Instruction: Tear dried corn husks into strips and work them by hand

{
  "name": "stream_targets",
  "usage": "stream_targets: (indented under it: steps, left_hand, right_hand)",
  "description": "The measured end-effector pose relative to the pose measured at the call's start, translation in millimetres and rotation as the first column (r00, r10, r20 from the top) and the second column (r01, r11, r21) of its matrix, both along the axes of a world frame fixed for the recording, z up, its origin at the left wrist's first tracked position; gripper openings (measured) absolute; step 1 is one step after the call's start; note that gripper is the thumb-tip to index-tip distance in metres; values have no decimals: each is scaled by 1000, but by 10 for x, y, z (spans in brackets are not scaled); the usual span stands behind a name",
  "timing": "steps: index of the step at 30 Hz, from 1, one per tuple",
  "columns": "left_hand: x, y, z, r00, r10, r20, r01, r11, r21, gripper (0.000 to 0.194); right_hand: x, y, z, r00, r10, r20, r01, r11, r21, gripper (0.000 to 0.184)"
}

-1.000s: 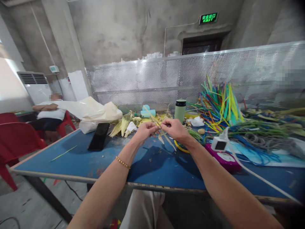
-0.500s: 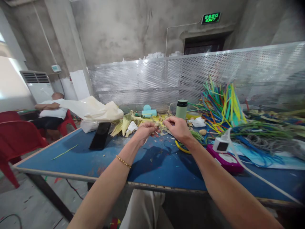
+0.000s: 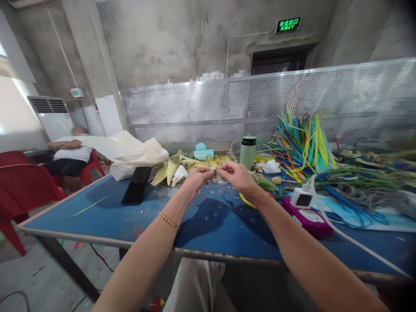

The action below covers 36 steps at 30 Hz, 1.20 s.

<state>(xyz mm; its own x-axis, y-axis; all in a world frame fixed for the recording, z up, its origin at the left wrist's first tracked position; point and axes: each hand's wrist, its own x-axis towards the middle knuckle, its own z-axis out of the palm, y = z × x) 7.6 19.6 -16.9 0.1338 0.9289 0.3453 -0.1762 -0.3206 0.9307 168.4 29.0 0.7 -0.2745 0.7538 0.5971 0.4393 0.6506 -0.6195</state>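
Observation:
My left hand (image 3: 197, 178) and my right hand (image 3: 239, 177) meet above the blue table (image 3: 156, 221), fingertips almost touching. Both are closed in a pinch on a small pale piece (image 3: 215, 170) that looks like a strip of dried husk; the fingers hide most of it. Just behind them lies a heap of dried yellowish husks (image 3: 172, 169). To the right of the heap a green flask (image 3: 248, 154) stands upright. A yellow ring-shaped rim (image 3: 248, 201) shows partly under my right forearm.
A black phone (image 3: 136, 185) and a white plastic bag (image 3: 139, 149) are on the left. Colourful strips (image 3: 308, 147), a purple power strip (image 3: 307, 219) with a white charger (image 3: 302, 197) and its cable crowd the right. A person (image 3: 73, 151) sits far left beside red chairs (image 3: 29, 186).
My right hand has moved left and slightly down, so its fingertips now meet those of my left hand at the pale strip. My left hand has barely moved.

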Motion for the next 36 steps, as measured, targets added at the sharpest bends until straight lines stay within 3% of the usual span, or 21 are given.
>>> stream_targets:
  steps: [4, 13, 19, 24, 32, 36]
  left_hand:
    - [14, -2, 5, 998, -32, 52, 33, 999, -24, 7]
    - [26, -30, 12, 985, -75, 157, 79, 997, -21, 5]
    - [32, -52, 29, 987, -112, 113, 116, 993, -32, 14]
    - [28, -28, 14, 995, -90, 47, 91, 996, -17, 26]
    - [7, 23, -23, 998, -68, 15, 68, 997, 48, 24]
    - [4, 16, -15, 992, -124, 35, 121, 991, 61, 25]
  right_hand:
    - [16, 23, 13, 999, -24, 25, 23, 999, 47, 19]
    - [1, -32, 48, 997, -65, 43, 64, 998, 25, 24]
    - [33, -11, 29, 991, -113, 76, 108, 992, 71, 29]
    - [40, -13, 21, 978, -144, 154, 122, 982, 145, 23]
    - [24, -27, 11, 973, -116, 202, 80, 981, 178, 19]
    - [22, -38, 44, 979, -96, 181, 68, 986, 154, 19]
